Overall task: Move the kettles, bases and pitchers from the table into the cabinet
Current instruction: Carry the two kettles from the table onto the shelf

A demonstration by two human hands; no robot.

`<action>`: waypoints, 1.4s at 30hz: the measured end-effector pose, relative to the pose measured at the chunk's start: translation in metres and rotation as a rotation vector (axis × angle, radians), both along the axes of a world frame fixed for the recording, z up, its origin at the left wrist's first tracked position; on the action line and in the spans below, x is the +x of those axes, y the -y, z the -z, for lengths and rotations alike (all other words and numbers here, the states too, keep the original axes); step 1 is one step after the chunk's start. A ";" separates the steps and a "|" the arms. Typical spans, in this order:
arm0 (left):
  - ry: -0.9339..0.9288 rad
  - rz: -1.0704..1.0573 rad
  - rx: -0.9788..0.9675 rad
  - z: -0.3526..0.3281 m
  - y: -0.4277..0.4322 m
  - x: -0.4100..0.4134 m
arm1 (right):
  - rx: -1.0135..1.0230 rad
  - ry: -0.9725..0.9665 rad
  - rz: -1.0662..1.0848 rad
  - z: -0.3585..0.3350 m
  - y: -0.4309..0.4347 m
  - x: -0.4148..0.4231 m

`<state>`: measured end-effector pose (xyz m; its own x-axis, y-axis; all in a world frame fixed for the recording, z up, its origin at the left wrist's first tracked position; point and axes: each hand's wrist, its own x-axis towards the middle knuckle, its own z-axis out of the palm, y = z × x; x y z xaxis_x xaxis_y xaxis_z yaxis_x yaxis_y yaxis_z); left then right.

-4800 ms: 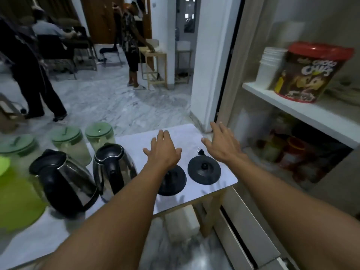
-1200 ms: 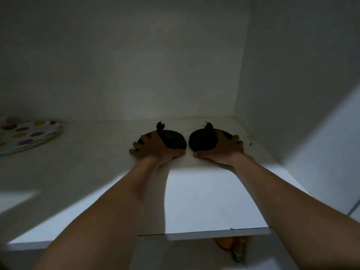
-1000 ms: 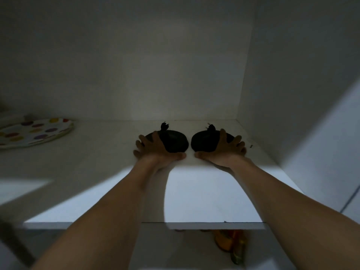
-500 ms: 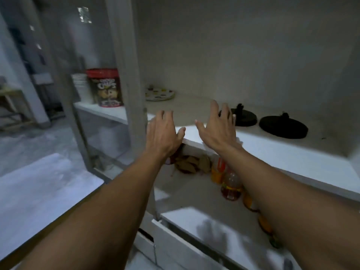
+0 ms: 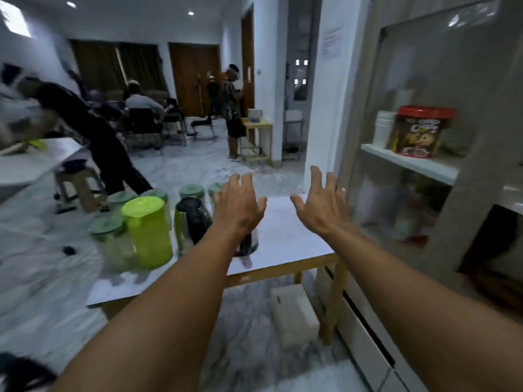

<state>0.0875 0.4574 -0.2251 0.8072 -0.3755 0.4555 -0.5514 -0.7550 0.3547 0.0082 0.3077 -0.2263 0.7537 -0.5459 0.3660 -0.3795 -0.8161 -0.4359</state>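
Observation:
On the white table [image 5: 288,236] stand a lime green pitcher [image 5: 148,230], several clear pitchers with dark green lids [image 5: 111,241], and a steel kettle with a black lid [image 5: 192,219]. A second kettle [image 5: 247,244] is mostly hidden behind my left hand [image 5: 239,207]. That hand is open, fingers spread, above the kettles. My right hand [image 5: 321,205] is open too, over the bare right end of the table. The cabinet [image 5: 424,165] stands to the right. The two bases are out of view.
A red-lidded cereal tub [image 5: 418,131] and a stack of white cups [image 5: 383,131] sit on the cabinet shelf behind glass. A white box [image 5: 293,315] lies on the floor under the table. People stand and sit in the room behind.
Both hands let go of the two black bases on the cabinet shelf and drew out. The view swung left from the cabinet back to the table, and the hands now hover over it.

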 end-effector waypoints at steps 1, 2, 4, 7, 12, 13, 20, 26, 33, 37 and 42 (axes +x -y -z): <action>-0.013 -0.048 0.008 0.006 -0.029 0.012 | -0.005 -0.023 -0.051 0.008 -0.025 0.016; -0.022 -0.094 0.016 0.011 -0.055 0.023 | -0.010 -0.042 -0.093 0.015 -0.046 0.029; -0.057 -0.174 0.032 0.020 -0.101 0.039 | 0.014 -0.079 -0.149 0.027 -0.086 0.051; -0.117 -0.228 0.016 0.037 -0.144 0.056 | 0.037 -0.137 -0.174 0.042 -0.122 0.077; -0.234 -0.269 -0.039 0.067 -0.169 0.076 | 0.126 -0.196 -0.180 0.069 -0.142 0.113; -0.262 -0.268 -0.048 0.074 -0.168 0.081 | 0.154 -0.201 -0.178 0.074 -0.142 0.119; -0.433 -0.235 -0.109 0.112 -0.130 0.129 | 0.308 -0.241 -0.091 0.114 -0.110 0.170; -0.660 -0.301 -0.397 0.143 -0.074 0.188 | 0.497 -0.157 0.029 0.145 -0.071 0.228; -0.852 -0.440 -0.683 0.172 -0.035 0.242 | 0.911 -0.084 0.216 0.168 -0.037 0.285; -0.880 -0.402 -0.750 0.184 -0.030 0.259 | 0.960 -0.035 0.209 0.180 -0.029 0.294; -0.826 -0.328 -0.741 0.185 -0.036 0.252 | 0.884 0.029 0.169 0.179 -0.029 0.286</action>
<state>0.3393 0.4930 -0.4105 0.9708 0.0458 -0.2353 0.2387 -0.2755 0.9312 0.2941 0.3370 -0.4054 0.6346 -0.7401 -0.2226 -0.4431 -0.1125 -0.8894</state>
